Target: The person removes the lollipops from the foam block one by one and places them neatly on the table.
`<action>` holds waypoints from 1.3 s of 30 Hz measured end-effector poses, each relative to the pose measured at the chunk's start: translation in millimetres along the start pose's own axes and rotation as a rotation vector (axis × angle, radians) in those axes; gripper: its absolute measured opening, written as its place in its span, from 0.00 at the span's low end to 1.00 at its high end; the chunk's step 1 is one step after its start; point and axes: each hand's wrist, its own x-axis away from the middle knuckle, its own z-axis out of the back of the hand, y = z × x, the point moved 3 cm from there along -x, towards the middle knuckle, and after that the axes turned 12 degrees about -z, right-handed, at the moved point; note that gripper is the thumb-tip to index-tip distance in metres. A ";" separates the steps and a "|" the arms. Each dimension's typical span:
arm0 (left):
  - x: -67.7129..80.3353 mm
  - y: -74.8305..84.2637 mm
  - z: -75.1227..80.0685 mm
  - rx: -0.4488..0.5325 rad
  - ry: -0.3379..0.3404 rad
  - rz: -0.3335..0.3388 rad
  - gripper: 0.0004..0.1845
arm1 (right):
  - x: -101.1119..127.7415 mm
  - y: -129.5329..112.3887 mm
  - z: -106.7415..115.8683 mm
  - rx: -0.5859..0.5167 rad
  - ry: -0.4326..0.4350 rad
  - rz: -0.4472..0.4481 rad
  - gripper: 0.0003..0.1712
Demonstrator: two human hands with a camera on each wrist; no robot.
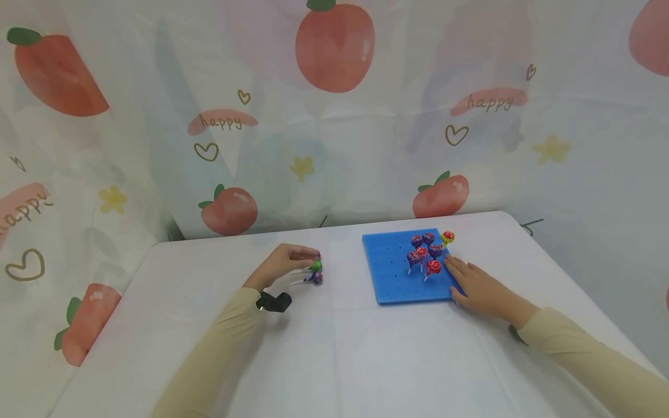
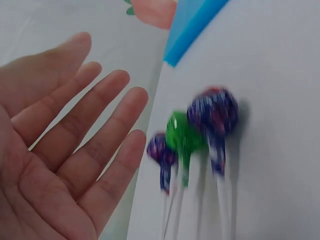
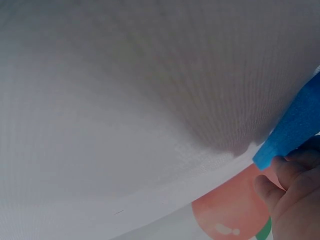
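Lollipops lie loose on the white table, left of centre: three of them in the left wrist view, a green one between two purple ones, their white sticks side by side and pointing toward the person. That view is blurred, so wrapper detail cannot be read. The left hand is just beside them. In the wrist view its fingers are straight and spread, the palm open and holding nothing, with a thin gap between the fingertips and the nearest purple head. From the head view the hand arches over the sweets, and whether a fingertip touches the green one cannot be told there.

The right hand rests flat on the near right corner of the blue foam, fingers long and relaxed, gripping nothing; the right wrist view shows fingertips against that corner.

The foam is a square slab lying flat right of centre, dotted with small holes. Several lollipops stand upright in its far right part: purple ones behind, red ones nearer, a yellow one at the far right edge. The left part shows only open holes.

Bare tabletop separates the loose sweets from the foam's left edge, and a wide bare stretch lies in front of both hands. The table's back edge meets a peach-printed curtain; its right edge runs close past the foam.
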 end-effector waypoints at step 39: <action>-102.6 39.5 -179.5 0.272 0.127 -0.133 0.19 | 1.6 0.2 1.0 0.005 -0.010 0.003 0.39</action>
